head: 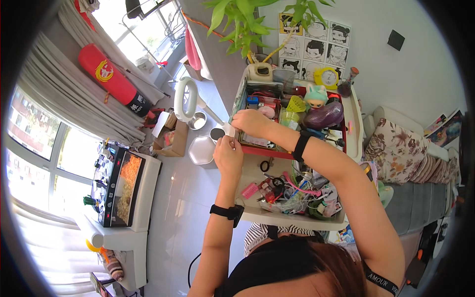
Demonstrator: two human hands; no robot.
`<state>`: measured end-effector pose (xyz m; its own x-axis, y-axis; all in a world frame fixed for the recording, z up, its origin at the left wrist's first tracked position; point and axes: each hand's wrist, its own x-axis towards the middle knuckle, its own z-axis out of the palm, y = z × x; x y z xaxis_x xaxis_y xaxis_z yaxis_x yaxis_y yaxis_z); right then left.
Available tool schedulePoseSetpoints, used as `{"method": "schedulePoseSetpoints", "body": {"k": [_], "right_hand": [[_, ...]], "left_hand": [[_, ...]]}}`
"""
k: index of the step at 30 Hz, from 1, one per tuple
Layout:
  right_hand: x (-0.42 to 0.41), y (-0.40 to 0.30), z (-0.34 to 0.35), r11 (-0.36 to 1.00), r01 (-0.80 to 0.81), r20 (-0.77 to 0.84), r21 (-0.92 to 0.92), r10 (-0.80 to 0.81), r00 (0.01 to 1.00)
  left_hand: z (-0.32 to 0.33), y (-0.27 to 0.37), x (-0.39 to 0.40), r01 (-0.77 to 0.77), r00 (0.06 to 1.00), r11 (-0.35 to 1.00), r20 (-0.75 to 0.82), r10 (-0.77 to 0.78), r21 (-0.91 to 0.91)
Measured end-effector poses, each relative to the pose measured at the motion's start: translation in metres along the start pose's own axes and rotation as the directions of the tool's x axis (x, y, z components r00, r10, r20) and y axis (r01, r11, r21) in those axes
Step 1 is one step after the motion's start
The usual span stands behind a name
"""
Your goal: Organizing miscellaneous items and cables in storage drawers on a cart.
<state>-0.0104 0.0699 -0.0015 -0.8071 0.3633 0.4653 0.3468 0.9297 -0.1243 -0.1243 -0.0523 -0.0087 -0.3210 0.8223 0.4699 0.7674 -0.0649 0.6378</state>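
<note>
My left hand [228, 156] is at the left front corner of the cabinet top, with its thumb and fingers brought together. My right hand [251, 122] reaches over the left edge of the red-rimmed organizer tray [265, 151], its fingers curled downward. The two sets of fingertips are close together. Whether either hand pinches something small I cannot tell. Below my hands an open drawer [246, 167] holds tangled white cables [293, 202], a pink comb-like piece [249, 190] and black scissors-like handles [277, 182].
A white-handled upright appliance [185, 99] stands left of the cabinet, near a hexagonal lidded bin [201, 150]. The tray holds a purple glossy object [324, 115] and a doll with a mint hood [316, 96]. Behind are a yellow clock [328, 78] and a potted plant [245, 22].
</note>
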Motion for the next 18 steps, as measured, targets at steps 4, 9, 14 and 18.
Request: {"method": "schedulePoseSetpoints", "body": {"k": [4,9,14,18], "right_hand": [[-0.002,-0.011,-0.012,0.952,-0.242,0.076,0.190,0.232,0.970],[-0.015,-0.054,-0.018,0.941,-0.275,-0.071,0.195,0.294,0.953],[-0.036,-0.067,-0.006,0.835,-0.449,0.205,0.317,0.402,0.892],[-0.057,-0.079,-0.012,0.847,-0.374,0.022,0.377,0.395,0.918]], "left_hand": [[0.008,-0.004,-0.004,-0.004,1.000,0.999,-0.030,0.005,0.039],[0.019,-0.011,-0.008,-0.007,0.995,1.000,-0.095,0.007,-0.001],[0.021,-0.023,-0.011,0.098,0.992,0.988,-0.063,-0.106,-0.121],[0.014,-0.009,-0.010,0.122,0.990,0.964,-0.033,-0.134,-0.236]]}}
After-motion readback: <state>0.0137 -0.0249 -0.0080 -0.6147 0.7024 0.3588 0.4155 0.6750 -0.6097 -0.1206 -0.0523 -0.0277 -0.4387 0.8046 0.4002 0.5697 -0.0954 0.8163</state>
